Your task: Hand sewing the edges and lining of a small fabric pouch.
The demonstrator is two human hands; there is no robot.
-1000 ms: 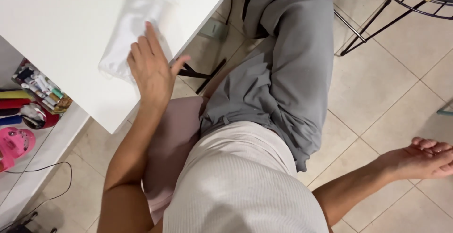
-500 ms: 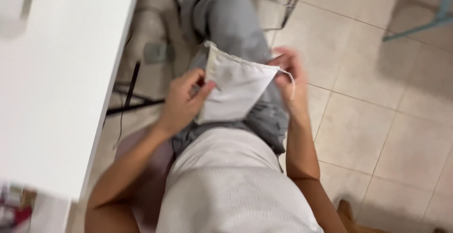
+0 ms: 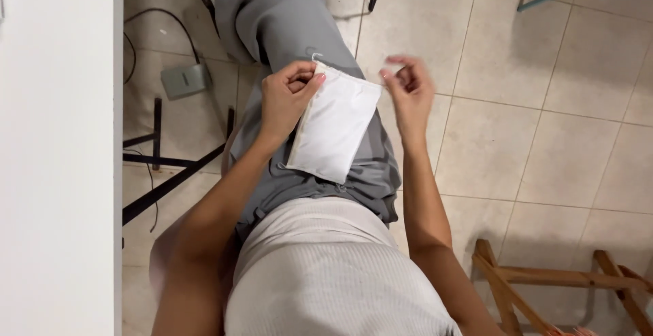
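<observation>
Beside a white table, over beige floor tiles, left hand pinches white pouch; right hand loosely open.

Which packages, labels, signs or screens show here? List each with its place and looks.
White pouch: flat, rectangular, with a cream zip edge, lying on the grey-trousered thigh; the left hand pinches its top corner, the right hand hovers apart from it.
Grey box: small, squarish, on the tiled floor, a cable beside it.
No labels, signs or screens can be made out.

Light: bright and even, soft shadows on the floor.
Blur: right hand looks smeary.
Focus: the rest sharp.
</observation>
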